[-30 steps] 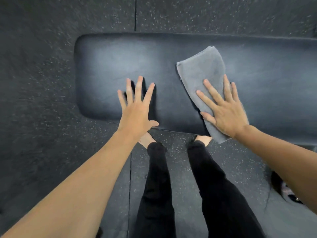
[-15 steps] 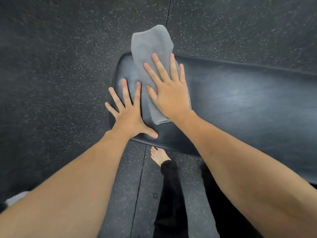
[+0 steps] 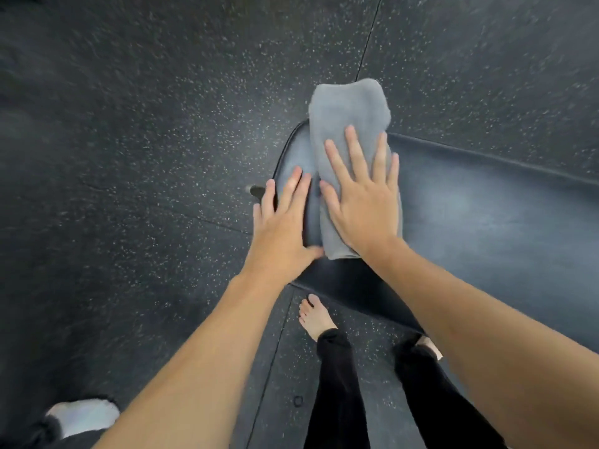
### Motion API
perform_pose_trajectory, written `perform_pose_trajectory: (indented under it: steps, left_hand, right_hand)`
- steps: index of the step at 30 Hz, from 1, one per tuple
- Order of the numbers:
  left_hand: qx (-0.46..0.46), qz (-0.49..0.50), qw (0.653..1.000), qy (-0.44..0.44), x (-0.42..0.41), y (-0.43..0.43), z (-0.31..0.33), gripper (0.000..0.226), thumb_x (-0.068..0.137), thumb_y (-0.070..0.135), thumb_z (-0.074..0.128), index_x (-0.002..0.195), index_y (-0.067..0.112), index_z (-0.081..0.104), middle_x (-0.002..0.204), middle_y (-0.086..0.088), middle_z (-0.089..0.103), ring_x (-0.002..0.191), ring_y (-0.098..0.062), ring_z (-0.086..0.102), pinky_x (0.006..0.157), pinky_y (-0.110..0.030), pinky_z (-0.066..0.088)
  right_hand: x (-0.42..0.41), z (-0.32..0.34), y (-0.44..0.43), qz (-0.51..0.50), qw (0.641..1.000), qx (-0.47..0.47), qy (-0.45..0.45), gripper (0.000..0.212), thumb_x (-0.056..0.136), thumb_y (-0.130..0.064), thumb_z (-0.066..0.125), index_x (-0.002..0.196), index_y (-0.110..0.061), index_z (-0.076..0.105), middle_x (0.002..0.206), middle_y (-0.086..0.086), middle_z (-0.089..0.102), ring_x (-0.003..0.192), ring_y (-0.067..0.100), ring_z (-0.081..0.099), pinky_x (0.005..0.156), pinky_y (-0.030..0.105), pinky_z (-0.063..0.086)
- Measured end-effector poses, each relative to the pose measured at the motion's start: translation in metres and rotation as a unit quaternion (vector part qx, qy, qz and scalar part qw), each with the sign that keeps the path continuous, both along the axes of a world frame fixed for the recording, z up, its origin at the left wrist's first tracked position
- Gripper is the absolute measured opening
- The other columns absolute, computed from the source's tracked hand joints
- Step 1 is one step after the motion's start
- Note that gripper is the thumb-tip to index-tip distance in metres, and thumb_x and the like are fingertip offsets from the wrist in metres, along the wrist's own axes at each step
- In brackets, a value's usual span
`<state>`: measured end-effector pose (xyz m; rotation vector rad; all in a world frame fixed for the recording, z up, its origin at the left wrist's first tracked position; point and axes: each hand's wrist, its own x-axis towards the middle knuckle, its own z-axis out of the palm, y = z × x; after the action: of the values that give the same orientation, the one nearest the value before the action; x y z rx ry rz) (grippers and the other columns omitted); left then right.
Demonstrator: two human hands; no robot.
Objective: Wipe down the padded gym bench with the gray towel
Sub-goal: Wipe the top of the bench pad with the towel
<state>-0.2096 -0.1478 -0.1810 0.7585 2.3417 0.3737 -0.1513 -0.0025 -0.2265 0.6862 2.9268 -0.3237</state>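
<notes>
Right hand (image 3: 363, 205) spread flat, fingers splayed, pressing the folded gray towel (image 3: 348, 124) onto the rounded end of the padded gym bench (image 3: 486, 215), far fold hanging past the surface's edge; left hand (image 3: 282, 228) open and flat just beside it, bracing on bare vinyl. Soft, light, limp terry, likely to bunch or slide on smooth, slightly glossy upholstery, so best driven under a broad flat palm near its middle.

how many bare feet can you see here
2. One bare foot stands on the floor just below the bench end. The other foot is further right, mostly hidden behind the right forearm, so only part of it shows.
</notes>
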Motion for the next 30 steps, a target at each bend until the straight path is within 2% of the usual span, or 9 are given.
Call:
perform_pose_trajectory:
  steps: [2,4,7,13,19,23,25,27,30]
  left_hand:
    - [0.076,0.098,0.99,0.064,-0.017,-0.026,0.012,0.075,0.084,0.005,0.065,0.152,0.018,0.034,0.161,0.001,0.025,0.146,-0.02,0.024,0.119,-0.04,0.023]
    - [0.067,0.134,0.983,0.109,-0.028,-0.044,0.024,0.06,0.089,-0.002,0.054,0.146,0.015,0.046,0.158,0.0,0.033,0.142,-0.018,0.032,0.116,-0.032,0.026]
    - [0.069,0.121,0.985,0.103,-0.033,-0.045,0.036,0.055,0.092,-0.001,0.051,0.144,0.016,0.048,0.158,0.002,0.033,0.142,-0.016,0.032,0.113,-0.035,0.033]
    - [0.096,0.125,0.984,0.085,-0.032,-0.015,0.046,0.05,0.092,0.002,0.053,0.14,0.014,0.051,0.155,-0.001,0.035,0.14,-0.012,0.033,0.102,-0.011,0.021]
    - [0.099,0.087,0.988,0.076,-0.027,0.011,0.054,0.05,0.091,0.001,0.052,0.139,0.014,0.051,0.155,0.0,0.035,0.139,-0.012,0.035,0.103,-0.014,0.025]
    - [0.122,0.065,0.988,0.07,-0.012,0.035,0.05,0.049,0.091,0.001,0.054,0.139,0.013,0.052,0.154,-0.002,0.036,0.135,-0.009,0.035,0.096,0.002,0.018]
    - [0.114,0.038,0.991,0.06,-0.005,0.051,0.043,0.056,0.088,0.003,0.06,0.142,0.013,0.048,0.156,-0.004,0.031,0.14,-0.017,0.032,0.106,-0.01,0.021]
    - [0.042,-0.027,0.999,0.004,0.006,0.068,0.031,0.083,0.08,0.016,0.074,0.152,0.018,0.032,0.164,-0.008,0.009,0.148,-0.029,0.015,0.116,-0.032,0.015]
    - [-0.158,-0.148,0.974,-0.059,0.03,0.085,0.008,0.153,0.053,0.052,0.09,0.151,0.032,-0.025,0.151,-0.01,-0.046,0.138,-0.044,-0.039,0.112,-0.061,-0.013]
  right_hand:
    - [-0.048,0.0,-0.017,0.012,1.0,-0.007,0.003,0.06,0.105,-0.053,0.021,0.162,-0.032,0.018,0.171,0.003,0.01,0.155,0.047,0.005,0.124,0.062,0.01]
    - [-0.078,0.001,-0.028,0.028,0.999,-0.03,-0.02,0.058,0.105,-0.053,0.022,0.16,-0.033,0.024,0.172,0.003,0.009,0.155,0.046,0.002,0.124,0.063,0.005]
    - [-0.075,0.001,-0.041,0.031,0.998,-0.038,-0.03,0.056,0.107,-0.047,0.021,0.16,-0.029,0.026,0.172,0.004,0.007,0.156,0.041,0.0,0.125,0.06,0.003]
    - [0.01,0.002,-0.099,0.09,0.992,-0.09,0.02,0.055,0.106,-0.036,0.034,0.159,-0.023,0.03,0.17,0.004,0.016,0.157,0.037,0.008,0.124,0.058,0.011]
    - [0.097,-0.006,-0.109,0.163,0.986,-0.039,0.014,0.067,0.101,-0.038,0.05,0.16,-0.028,0.022,0.17,-0.001,0.016,0.156,0.034,0.015,0.124,0.056,0.01]
    - [0.152,-0.002,-0.062,0.075,0.997,-0.003,-0.014,0.062,0.103,-0.037,0.039,0.162,-0.026,0.02,0.171,-0.001,0.014,0.157,0.031,0.014,0.123,0.055,0.014]
    - [0.193,0.0,-0.026,-0.037,0.999,0.006,-0.03,0.059,0.104,-0.038,0.034,0.161,-0.026,0.023,0.171,-0.001,0.016,0.157,0.032,0.012,0.123,0.055,0.018]
    - [0.228,0.005,0.005,-0.107,0.994,-0.001,-0.038,0.057,0.106,-0.04,0.032,0.16,-0.027,0.026,0.17,0.0,0.018,0.158,0.032,0.011,0.122,0.056,0.023]
    - [0.242,0.006,0.023,-0.073,0.996,-0.004,-0.054,0.057,0.105,-0.043,0.033,0.16,-0.03,0.026,0.171,0.003,0.014,0.157,0.039,0.007,0.121,0.06,0.022]
